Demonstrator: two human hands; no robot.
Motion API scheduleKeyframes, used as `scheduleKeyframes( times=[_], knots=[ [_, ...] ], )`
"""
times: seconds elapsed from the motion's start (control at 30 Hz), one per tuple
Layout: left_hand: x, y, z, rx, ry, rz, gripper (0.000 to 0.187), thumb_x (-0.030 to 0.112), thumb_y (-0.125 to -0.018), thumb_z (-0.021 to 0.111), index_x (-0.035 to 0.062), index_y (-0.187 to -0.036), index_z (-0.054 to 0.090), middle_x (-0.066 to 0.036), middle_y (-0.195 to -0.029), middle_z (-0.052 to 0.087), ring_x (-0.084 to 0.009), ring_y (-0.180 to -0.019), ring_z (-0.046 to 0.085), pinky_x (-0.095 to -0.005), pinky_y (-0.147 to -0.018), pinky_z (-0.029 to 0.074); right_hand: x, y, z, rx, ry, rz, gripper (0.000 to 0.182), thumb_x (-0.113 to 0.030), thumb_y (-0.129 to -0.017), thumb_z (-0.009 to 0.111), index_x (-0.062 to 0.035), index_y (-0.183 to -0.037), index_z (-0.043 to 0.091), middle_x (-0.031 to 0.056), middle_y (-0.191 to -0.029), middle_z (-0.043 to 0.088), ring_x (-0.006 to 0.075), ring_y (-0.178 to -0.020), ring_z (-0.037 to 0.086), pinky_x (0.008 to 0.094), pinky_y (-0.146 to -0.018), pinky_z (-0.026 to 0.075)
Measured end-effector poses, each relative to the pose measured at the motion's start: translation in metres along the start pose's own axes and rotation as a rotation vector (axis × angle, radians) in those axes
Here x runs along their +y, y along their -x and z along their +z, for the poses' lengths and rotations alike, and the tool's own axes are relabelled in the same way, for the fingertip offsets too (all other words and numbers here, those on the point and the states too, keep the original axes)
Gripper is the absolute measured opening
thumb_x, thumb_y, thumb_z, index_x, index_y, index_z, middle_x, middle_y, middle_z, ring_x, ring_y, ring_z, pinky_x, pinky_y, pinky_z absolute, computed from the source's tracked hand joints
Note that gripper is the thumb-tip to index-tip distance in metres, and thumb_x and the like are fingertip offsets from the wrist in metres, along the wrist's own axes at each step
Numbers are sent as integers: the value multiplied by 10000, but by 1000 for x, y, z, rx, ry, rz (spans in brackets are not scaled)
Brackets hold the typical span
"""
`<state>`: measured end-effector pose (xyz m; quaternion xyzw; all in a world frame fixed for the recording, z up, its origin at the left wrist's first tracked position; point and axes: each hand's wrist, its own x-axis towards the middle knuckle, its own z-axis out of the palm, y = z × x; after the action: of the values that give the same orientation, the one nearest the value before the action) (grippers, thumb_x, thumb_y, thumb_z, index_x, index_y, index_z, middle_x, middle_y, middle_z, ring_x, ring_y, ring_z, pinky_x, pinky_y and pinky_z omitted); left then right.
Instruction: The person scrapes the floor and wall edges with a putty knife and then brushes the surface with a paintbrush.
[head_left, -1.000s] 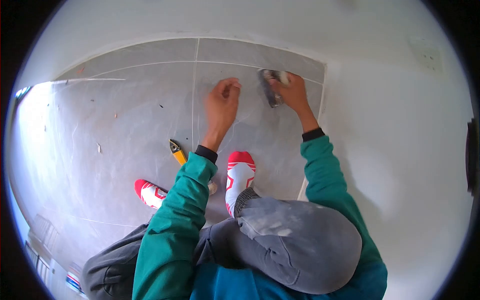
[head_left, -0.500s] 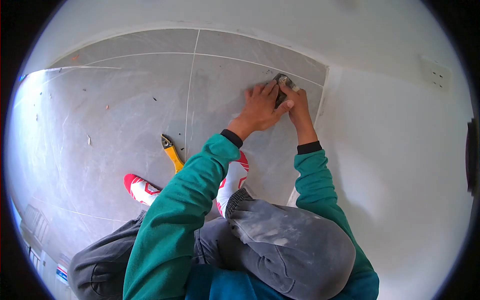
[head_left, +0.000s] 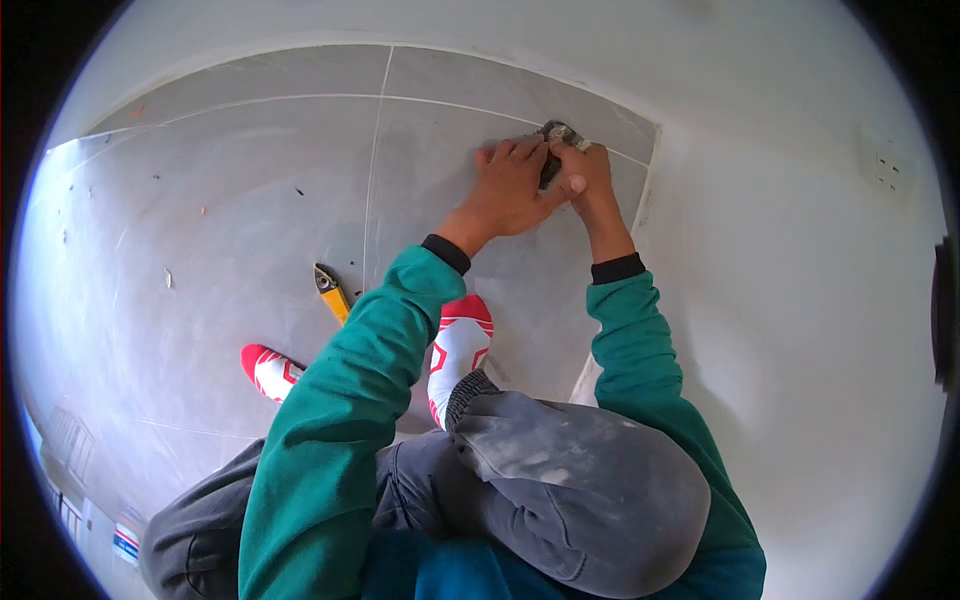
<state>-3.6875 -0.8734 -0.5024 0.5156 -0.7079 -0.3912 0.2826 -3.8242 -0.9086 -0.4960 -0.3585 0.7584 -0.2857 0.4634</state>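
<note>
Scraper (head_left: 556,142) — a small dark tool with a worn, dusty metal look — lies low against the grey floor tile (head_left: 250,200), close to the corner where the tile meets the white wall (head_left: 800,250). The right hand (head_left: 590,185) is curled round it from the wall side, fingers closed on it. The left hand (head_left: 510,190) presses flat over the tool's near end, fingers spread, thumb touching the right hand. Most of the scraper is hidden under both hands, so its true shape is hard to tell. The tile is smooth, faintly veined, with thin pale grout lines. A yellow-handled knife (head_left: 330,292) lies well apart — its lower end is cut off by the green sleeve (head_left: 350,420).
</note>
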Motion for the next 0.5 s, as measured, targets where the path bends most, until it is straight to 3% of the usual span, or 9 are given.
scheduleKeyframes(
  times=[0.07, 0.17, 0.27, 0.3, 0.37, 0.43, 0.5],
  knots=[
    [-1, -3, -12, -182, 23, -31, 789, 661, -849, 330, -5, -1249, 464, -200, -1248, 493, -352, -1133, 436, -473, -970, 235, -1, 1, 1, -58, 123, 17, 236, -162, -755, 605, 73, -733, 598, 75, -672, 594, 148, -587, 516, 330, -527, 411],
    [-4, 1, -11, -106, -5, -27, 774, 660, -849, 327, 9, -1239, 480, -195, -1231, 506, -357, -1134, 441, -477, -966, 242, -7, 7, 11, -52, 12, -88, 268, -137, -760, 613, 116, -849, 605, 114, -784, 607, 162, -662, 580, 311, -558, 453],
    [-9, -6, -10, -45, -57, -11, 755, 652, -851, 333, 15, -1219, 498, -197, -1204, 521, -363, -1129, 448, -479, -959, 254, -7, -4, 6, -126, 80, 19, 282, -198, -747, 601, 83, -726, 592, 72, -679, 596, 141, -581, 503, 323, -525, 412],
    [-5, -5, -14, -42, -62, -11, 755, 652, -851, 333, 15, -1219, 498, -197, -1204, 521, -363, -1129, 448, -479, -959, 254, 5, -3, 7, -116, -65, -135, 281, -193, -734, 602, 88, -722, 592, 80, -677, 602, 132, -594, 492, 319, -539, 420],
    [-1, -4, -24, -239, -21, -51, 773, 661, -848, 320, 14, -1233, 492, -198, -1234, 510, -374, -1137, 448, -477, -962, 255, 8, -1, 12, -77, -26, -107, 281, -187, -733, 601, 93, -725, 586, 81, -678, 600, 135, -603, 502, 314, -542, 425],
    [-8, -7, -21, -169, -38, -41, 769, 660, -847, 323, 18, -1235, 494, -200, -1248, 501, -373, -1141, 448, -480, -962, 256, 11, -1, 10, -11, 18, -46, 281, -181, -732, 599, 99, -727, 580, 81, -679, 598, 138, -612, 512, 308, -546, 429],
    [-1, -6, -17, -117, -39, -17, 766, 660, -847, 325, 23, -1236, 496, -201, -1262, 492, -372, -1146, 448, -483, -962, 257, 2, -9, 3, -150, 85, -69, 271, -185, -745, 623, 85, -752, 594, 77, -706, 606, 162, -615, 552, 319, -553, 446]
  ],
)
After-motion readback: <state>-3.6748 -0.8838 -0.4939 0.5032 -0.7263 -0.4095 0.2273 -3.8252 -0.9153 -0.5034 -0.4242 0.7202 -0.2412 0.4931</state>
